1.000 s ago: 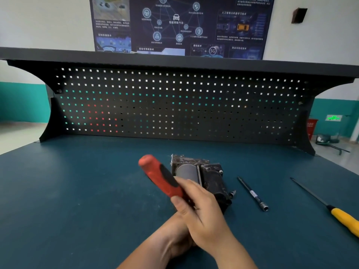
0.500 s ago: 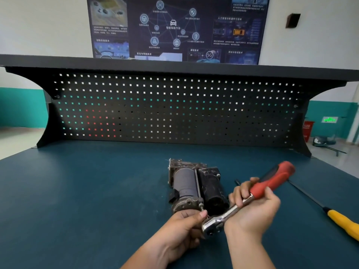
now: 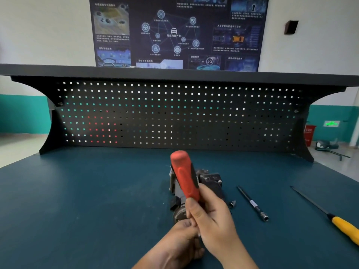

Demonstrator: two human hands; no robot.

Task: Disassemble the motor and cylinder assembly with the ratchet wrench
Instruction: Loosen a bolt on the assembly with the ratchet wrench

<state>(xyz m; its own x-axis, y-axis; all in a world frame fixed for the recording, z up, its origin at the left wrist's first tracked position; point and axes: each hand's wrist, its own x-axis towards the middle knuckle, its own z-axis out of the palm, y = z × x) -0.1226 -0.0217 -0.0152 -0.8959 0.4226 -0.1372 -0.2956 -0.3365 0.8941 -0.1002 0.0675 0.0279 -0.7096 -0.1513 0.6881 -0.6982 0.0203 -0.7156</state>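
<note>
My right grip (image 3: 213, 218) holds the ratchet wrench (image 3: 184, 175) over the motor (image 3: 211, 179). I cannot tell what my left grip (image 3: 178, 243) holds.

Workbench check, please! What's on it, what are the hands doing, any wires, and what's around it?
Surface: dark teal bench top, flat.
Job's things: motor lies mid-bench; red-handled wrench angled up over it.
Clutter: thin metal bar, small bolt and yellow screwdriver to the right.
Hands: right hand grips the wrench; left hand at the motor's near end, grip hidden.
Cables: nothing seen.
Surroundings: pegboard behind, poster on the wall.
</note>
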